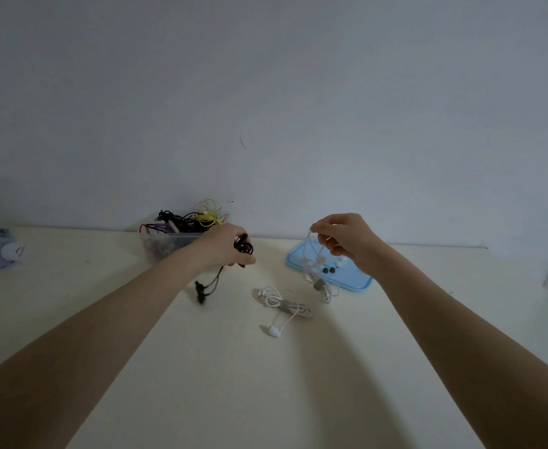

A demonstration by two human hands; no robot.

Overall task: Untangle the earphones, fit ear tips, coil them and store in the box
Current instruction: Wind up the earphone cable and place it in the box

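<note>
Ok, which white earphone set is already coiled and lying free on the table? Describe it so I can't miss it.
Start at the light blue tray on the cream table. Just front-left of it lies the coiled white earphones, bound with a grey strap. Unlike the other white set, dangling from the right hand, no hand touches it.

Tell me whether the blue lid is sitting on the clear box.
No. The blue lid lies flat on the table, right of the clear box.

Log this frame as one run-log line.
left hand: grips black earphones | right hand: pinches white earphones over blue lid | table: coiled white earphones | box: tangled cables
</note>
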